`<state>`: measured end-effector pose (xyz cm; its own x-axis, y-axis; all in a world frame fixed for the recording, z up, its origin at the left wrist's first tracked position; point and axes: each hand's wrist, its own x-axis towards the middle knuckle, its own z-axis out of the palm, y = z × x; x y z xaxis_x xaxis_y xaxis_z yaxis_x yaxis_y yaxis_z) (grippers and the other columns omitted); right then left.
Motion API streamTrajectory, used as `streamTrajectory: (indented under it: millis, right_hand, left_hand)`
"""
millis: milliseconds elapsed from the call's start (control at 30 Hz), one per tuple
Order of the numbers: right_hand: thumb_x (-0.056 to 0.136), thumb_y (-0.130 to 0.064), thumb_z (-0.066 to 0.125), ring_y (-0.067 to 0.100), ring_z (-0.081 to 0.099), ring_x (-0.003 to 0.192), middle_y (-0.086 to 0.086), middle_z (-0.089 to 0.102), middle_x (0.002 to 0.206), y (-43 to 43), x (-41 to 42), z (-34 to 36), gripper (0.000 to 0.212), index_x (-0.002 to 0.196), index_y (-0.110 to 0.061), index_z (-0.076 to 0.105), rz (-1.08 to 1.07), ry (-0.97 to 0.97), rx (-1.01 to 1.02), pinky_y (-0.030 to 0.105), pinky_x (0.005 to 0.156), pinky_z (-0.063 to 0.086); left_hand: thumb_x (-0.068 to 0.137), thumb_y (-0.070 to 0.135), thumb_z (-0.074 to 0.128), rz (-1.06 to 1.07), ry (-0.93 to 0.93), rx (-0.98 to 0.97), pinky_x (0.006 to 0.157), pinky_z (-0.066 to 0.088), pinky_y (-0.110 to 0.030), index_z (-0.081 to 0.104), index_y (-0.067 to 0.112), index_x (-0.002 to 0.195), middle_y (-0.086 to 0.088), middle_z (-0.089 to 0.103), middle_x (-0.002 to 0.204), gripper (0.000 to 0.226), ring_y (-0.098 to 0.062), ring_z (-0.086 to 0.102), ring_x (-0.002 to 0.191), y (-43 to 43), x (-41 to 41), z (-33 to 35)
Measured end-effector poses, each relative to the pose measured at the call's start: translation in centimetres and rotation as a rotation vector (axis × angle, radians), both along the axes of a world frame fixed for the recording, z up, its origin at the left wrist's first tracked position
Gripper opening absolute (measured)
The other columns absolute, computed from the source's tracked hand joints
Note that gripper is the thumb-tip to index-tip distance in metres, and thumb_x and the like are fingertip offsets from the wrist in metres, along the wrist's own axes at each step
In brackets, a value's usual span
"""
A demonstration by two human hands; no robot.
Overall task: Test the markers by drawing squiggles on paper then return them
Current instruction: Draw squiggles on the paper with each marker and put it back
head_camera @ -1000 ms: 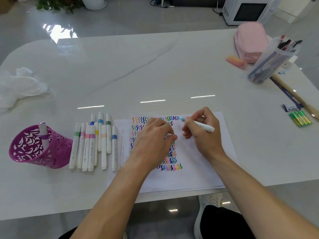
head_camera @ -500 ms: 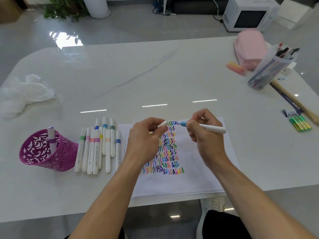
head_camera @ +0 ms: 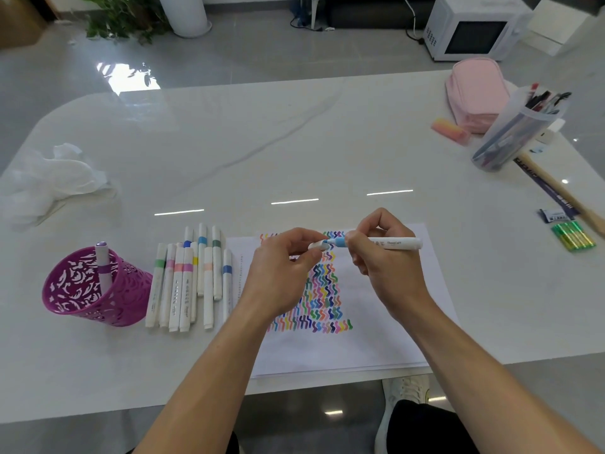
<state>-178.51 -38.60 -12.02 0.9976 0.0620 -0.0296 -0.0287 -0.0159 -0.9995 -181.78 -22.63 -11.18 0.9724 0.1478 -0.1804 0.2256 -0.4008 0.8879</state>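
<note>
Many squiggles (head_camera: 324, 296) on paper (head_camera: 376, 348); right grip (head_camera: 386, 267) clamps marker (head_camera: 399, 243), left grip (head_camera: 281, 273) pinches cap (head_camera: 318, 246); row (head_camera: 186, 280) not yet in cup (head_camera: 88, 290).

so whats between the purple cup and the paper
A row of capped white markers lies side by side on the table between the purple cup and the paper, as the head view shows.

Print on marker (head_camera: 399, 243) barrel, dark strip (head_camera: 553, 198) too blurred (nothing legible anywhere)
</note>
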Motion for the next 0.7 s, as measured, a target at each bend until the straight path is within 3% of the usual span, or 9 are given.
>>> streamTrajectory:
  millis: [400, 467, 600, 700]
  right_hand:
    - [0.074, -0.021, 0.071, 0.010, 0.050, 0.050, -0.003, 0.056, 0.055, -0.24, 0.14, -0.29, 0.020, 0.070, -0.009, 0.056, -0.014, 0.007, -0.058, 0.023, 0.048, 0.038]
    - [0.080, -0.017, 0.075, 0.009, 0.053, 0.051, -0.005, 0.059, 0.056, -0.34, 0.17, -0.48, 0.019, 0.072, -0.010, 0.060, 0.012, -0.001, -0.061, 0.020, 0.048, 0.040]
    - [0.092, -0.018, 0.078, 0.012, 0.058, 0.052, 0.002, 0.068, 0.061, -0.53, 0.33, -0.42, 0.017, 0.079, -0.011, 0.068, 0.030, -0.003, -0.017, 0.020, 0.050, 0.045]
    - [0.095, -0.028, 0.076, 0.017, 0.063, 0.055, 0.007, 0.073, 0.068, -0.48, 0.35, -0.10, 0.017, 0.081, -0.020, 0.074, 0.005, 0.017, 0.045, 0.024, 0.054, 0.051]
  left_hand:
    - [0.101, 0.028, 0.059, -0.046, 0.019, 0.021, 0.077, 0.044, -0.011, 0.074, 0.029, 0.117, 0.013, 0.074, 0.104, 0.022, -0.001, 0.065, 0.100, -0.28, -0.10, 0.08]
    - [0.103, 0.029, 0.056, -0.068, 0.014, 0.042, 0.075, 0.046, -0.012, 0.072, 0.033, 0.117, 0.014, 0.072, 0.102, 0.023, -0.002, 0.065, 0.098, -0.22, -0.11, 0.10]
    - [0.104, 0.027, 0.051, -0.080, 0.012, 0.039, 0.079, 0.059, -0.028, 0.069, 0.030, 0.119, 0.012, 0.070, 0.091, 0.024, -0.007, 0.067, 0.086, -0.04, -0.02, -0.05]
    - [0.105, 0.023, 0.051, -0.088, -0.001, 0.008, 0.069, 0.057, -0.023, 0.069, 0.026, 0.116, 0.011, 0.066, 0.080, 0.021, -0.001, 0.062, 0.070, -0.01, 0.07, -0.25]
